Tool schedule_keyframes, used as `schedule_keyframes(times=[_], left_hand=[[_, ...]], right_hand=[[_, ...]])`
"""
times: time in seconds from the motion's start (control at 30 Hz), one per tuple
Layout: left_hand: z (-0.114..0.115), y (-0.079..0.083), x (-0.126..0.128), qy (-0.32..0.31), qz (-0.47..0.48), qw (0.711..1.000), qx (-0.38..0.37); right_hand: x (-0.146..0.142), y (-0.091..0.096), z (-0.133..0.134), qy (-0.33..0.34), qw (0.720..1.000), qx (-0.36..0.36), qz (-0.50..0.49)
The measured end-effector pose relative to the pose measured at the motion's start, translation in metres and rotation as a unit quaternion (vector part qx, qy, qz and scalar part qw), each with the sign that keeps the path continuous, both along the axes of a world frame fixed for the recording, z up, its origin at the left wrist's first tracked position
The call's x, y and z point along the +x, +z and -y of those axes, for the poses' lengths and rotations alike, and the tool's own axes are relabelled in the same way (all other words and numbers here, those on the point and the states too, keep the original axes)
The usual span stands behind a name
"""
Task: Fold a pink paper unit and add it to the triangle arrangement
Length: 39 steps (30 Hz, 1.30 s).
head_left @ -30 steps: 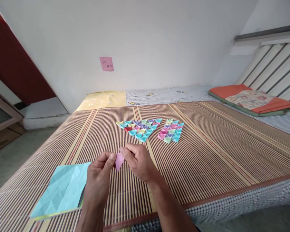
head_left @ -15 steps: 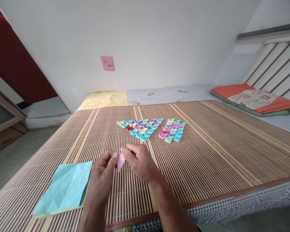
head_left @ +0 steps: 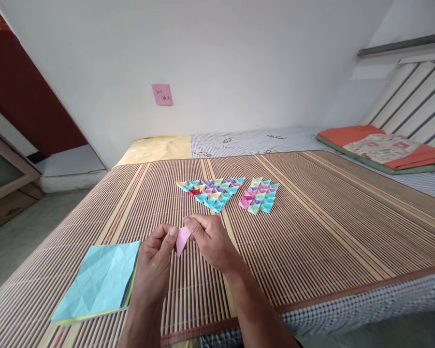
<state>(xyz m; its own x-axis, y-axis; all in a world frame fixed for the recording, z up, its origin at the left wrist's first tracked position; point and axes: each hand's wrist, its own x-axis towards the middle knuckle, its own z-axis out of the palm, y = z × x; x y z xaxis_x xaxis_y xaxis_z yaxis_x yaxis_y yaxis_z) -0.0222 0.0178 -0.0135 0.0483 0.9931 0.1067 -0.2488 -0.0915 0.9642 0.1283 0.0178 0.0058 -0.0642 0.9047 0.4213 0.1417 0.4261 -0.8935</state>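
Note:
Both my hands pinch a small pink folded paper piece (head_left: 181, 239) just above the striped bamboo mat (head_left: 311, 232). My left hand (head_left: 155, 263) grips its left edge with thumb and fingers curled. On its right edge my right hand (head_left: 210, 239) is closed with the fingertips pressed together. Farther back on the mat lie two flat assemblies of folded paper triangles: a wide multicoloured triangle (head_left: 210, 192) and a smaller pink-and-teal patch (head_left: 260, 195). A stack of square sheets topped by a creased light-blue sheet (head_left: 99, 281) lies left of my left hand.
The mat covers a bed with a checked sheet (head_left: 366, 304); its front edge runs under my forearms. Folded orange and patterned bedding (head_left: 382, 147) lies at the far right. A pink note (head_left: 162, 94) is stuck on the white wall. Floor and a wooden frame are at left.
My hands and the pink piece have barely shifted; the fingers have adjusted their pinch slightly. The view has drifted a little.

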Motion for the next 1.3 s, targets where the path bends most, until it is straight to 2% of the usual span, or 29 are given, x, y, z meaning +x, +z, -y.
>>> schedule_keyframes(times=[0.1, 0.2, 0.43, 0.8, 1.07, 1.3], left_hand=[[0.002, 0.009, 0.007, 0.009, 0.111, 0.993, -0.046], [0.002, 0.014, 0.011, 0.024, 0.187, 0.979, -0.083], [0.001, 0.008, 0.014, 0.013, 0.281, 0.953, -0.11], [0.001, 0.007, 0.017, -0.013, 0.318, 0.938, -0.139], [0.0, 0.006, 0.016, -0.011, 0.292, 0.951, -0.101], [0.003, 0.009, 0.018, -0.013, 0.308, 0.947, -0.093]], right_hand=[[0.001, 0.001, 0.001, 0.019, 0.997, -0.018, -0.076], [0.003, 0.001, 0.002, 0.015, 0.995, -0.022, -0.096], [-0.001, -0.002, 0.002, 0.095, 0.984, -0.06, -0.135], [0.003, -0.003, 0.001, 0.082, 0.986, -0.067, -0.13], [0.003, -0.005, -0.001, 0.072, 0.99, -0.048, -0.114], [0.003, -0.006, -0.002, 0.074, 0.987, -0.058, -0.13]])
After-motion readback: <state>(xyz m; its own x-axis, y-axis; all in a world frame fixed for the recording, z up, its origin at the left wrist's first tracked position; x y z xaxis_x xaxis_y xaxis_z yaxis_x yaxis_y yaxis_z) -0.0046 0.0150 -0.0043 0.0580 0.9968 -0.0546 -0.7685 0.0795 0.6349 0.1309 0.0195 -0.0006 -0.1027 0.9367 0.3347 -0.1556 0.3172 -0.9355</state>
